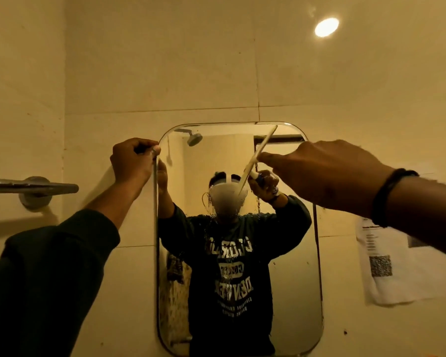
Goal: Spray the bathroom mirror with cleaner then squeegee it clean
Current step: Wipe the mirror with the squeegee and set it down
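Tiled wall is framing the mirror [289, 253]; left hand [130, 161] is gripping its edge, right hand [317, 168] is pinching the tilted squeegee [258, 155], risking streaks

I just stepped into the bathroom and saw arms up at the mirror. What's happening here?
A person is cleaning the wall mirror. The right hand holds a squeegee tilted against the upper part of the glass. The left hand grips the mirror's top left edge. Wet streaks and droplets sit across the middle of the glass, so it looks sprayed already and the wiping is under way. No spray bottle is in view.
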{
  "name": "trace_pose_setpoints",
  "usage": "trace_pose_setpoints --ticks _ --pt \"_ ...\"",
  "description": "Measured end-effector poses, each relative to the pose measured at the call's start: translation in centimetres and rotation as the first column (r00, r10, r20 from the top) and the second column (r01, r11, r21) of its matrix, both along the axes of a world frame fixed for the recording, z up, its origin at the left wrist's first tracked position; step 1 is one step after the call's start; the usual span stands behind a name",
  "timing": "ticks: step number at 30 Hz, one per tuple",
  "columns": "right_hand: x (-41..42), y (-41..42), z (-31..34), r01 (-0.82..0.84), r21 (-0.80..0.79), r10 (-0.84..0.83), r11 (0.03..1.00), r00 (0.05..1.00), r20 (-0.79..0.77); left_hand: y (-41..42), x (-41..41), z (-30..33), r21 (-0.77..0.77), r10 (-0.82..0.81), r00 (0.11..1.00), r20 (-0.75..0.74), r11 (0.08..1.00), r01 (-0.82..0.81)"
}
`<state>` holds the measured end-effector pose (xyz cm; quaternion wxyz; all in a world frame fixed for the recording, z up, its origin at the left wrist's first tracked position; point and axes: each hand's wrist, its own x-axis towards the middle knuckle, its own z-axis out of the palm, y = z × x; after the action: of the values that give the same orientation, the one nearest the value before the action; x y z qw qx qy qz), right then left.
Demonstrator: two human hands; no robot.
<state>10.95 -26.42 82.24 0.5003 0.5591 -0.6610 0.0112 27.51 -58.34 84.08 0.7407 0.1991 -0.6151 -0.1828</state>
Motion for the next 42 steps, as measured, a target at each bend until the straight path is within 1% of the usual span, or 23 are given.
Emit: trace_pose_setpoints --ticks 4,9,13,16,20,25,29,35,39,42 --pt "0.2 -0.3 1.4 -0.022 -0.015 0.022 1.0 1.0 0.0 0.2 -0.1 0.0 0.008 0.021 1.0 0.0 1.0 -0.021" --pt "2.5 -2.4 5.0 -0.047 -0.14 0.048 0.989 0.999 0.004 0.0 -0.1 0.0 0.008 0.007 1.0 0.009 1.0 -0.007" --pt "3.4 -4.4 6.1 -0.03 -0.145 0.029 0.989 1.0 -0.01 -0.3 -0.1 0.0 -0.004 0.019 1.0 0.017 1.0 -0.019" --pt "2.4 -4.1 5.9 -0.012 -0.14 0.013 0.99 1.0 0.003 -0.5 -0.1 -0.1 -0.009 0.009 1.0 0.015 1.0 -0.009" --pt "0.0 -1.9 3.9 -0.002 -0.116 0.006 0.993 0.999 0.034 -0.8 -0.1 -0.2 -0.015 0.018 1.0 0.013 1.0 -0.018" --pt "-3.0 1.4 1.6 0.067 -0.111 -0.062 0.991 0.997 0.05 -0.8 -0.1 0.0 -0.022 0.019 1.0 0.014 1.0 -0.018" --pt "-2.2 1.2 2.9 0.074 -0.085 -0.069 0.994 0.996 0.059 -0.7 -0.3 -0.1 -0.024 0.035 0.999 0.004 0.999 -0.035" --pt "0.9 -2.4 5.5 0.028 -0.162 -0.015 0.986 0.997 0.081 -0.8 -0.3 -0.3 -0.046 0.048 0.999 -0.004 0.998 -0.048" --pt "0.7 -2.5 4.7 0.038 -0.172 -0.024 0.984 0.997 0.08 -0.9 -0.2 -0.2 -0.05 0.058 0.998 0.005 0.997 -0.058" --pt "-0.8 -1.1 2.6 0.045 -0.164 -0.03 0.985 0.995 0.09 -1.1 -0.2 -0.2 -0.045 0.049 0.999 0.008 0.998 -0.049"
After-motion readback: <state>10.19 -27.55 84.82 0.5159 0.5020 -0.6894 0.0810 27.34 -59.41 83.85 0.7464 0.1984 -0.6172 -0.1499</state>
